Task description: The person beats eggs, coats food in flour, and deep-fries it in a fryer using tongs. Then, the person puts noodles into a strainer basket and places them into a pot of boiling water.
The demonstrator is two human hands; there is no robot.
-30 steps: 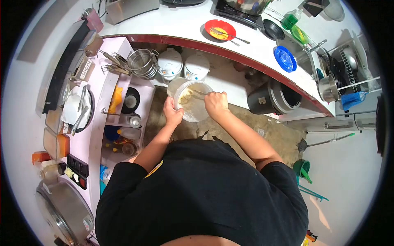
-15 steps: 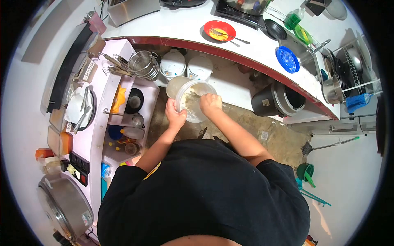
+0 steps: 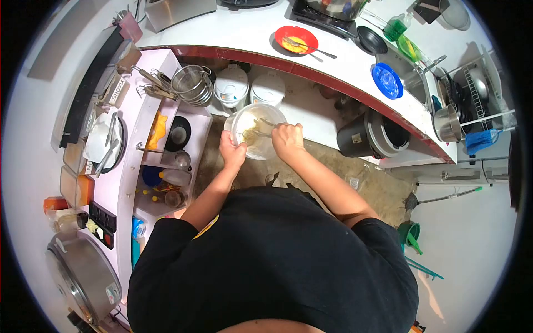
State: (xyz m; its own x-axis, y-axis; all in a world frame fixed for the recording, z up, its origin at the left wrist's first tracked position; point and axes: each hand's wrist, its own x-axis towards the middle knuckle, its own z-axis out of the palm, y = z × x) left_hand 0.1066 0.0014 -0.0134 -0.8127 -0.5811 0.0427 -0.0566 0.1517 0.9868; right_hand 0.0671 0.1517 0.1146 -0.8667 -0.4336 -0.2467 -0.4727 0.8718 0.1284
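A translucent round tub [image 3: 268,150] is held in front of my body, tilted, with white powder and a pale lumpy piece [image 3: 251,136] inside. My left hand [image 3: 232,151] grips its left rim, thumb over the edge. At the right side of the opening, my right hand [image 3: 287,140] is closed round metal tongs [image 3: 265,125], whose ends reach in to the pale piece. The tongs' handle is mostly hidden by my fingers.
Beyond the tub runs a white counter [image 3: 239,33] with a red plate [image 3: 297,40], fork, blue plate [image 3: 387,81] and stove [image 3: 322,21]. Two white lidded containers and a black bin [image 3: 355,136] stand below. A pink shelf [image 3: 125,183] with strainers [image 3: 191,85] is at left.
The tub has tipped more upright, and the tongs and the pale piece inside have shifted. My right hand has moved slightly. Both hands keep their hold.
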